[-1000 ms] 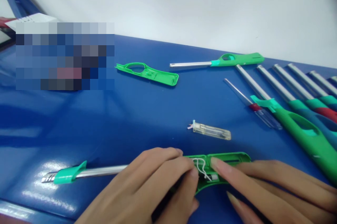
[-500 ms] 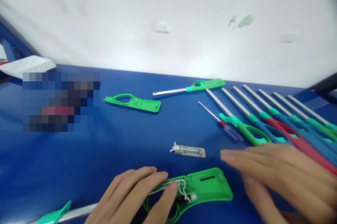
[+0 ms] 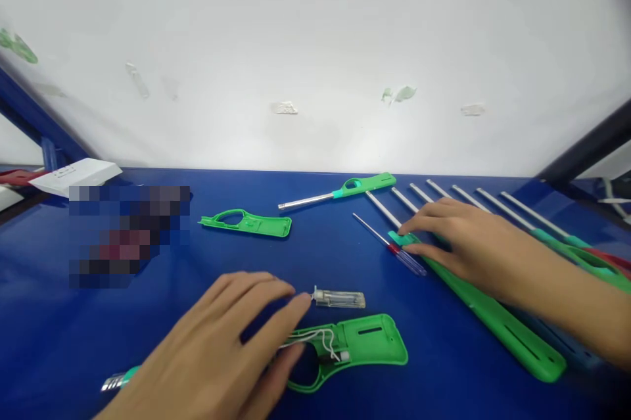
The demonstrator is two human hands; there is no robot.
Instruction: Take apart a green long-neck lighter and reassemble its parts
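My left hand point(image 3: 231, 341) is curled over the neck of an opened gas lighter point(image 3: 382, 341), its thumb at the near side; the exact grip is partly hidden. White wires run inside this green half shell, and its metal tube pokes out left of my hand. Just beyond lies a clear fuel tank point(image 3: 340, 298) with a white valve end. My right hand point(image 3: 458, 242) reaches over the row of lighters, thumb and fingertips pinching a small turquoise plastic piece point(image 3: 400, 238) by the neck of a green lighter point(image 3: 507, 321). A screwdriver point(image 3: 407, 260) lies beside it.
The other green half shell point(image 3: 263, 225) lies farther back, left of a whole green lighter point(image 3: 367, 185). Several lighters with metal tubes point(image 3: 522, 211) lie at the right. A white box point(image 3: 81, 173) and a blurred-out dark item point(image 3: 131, 239) are at the left. A white wall point(image 3: 320, 137) stands behind.
My right hand has moved away over the lighter row and closed on the turquoise piece. My left hand stays at the opened lighter, its fingers shifted. The camera view has tilted up.
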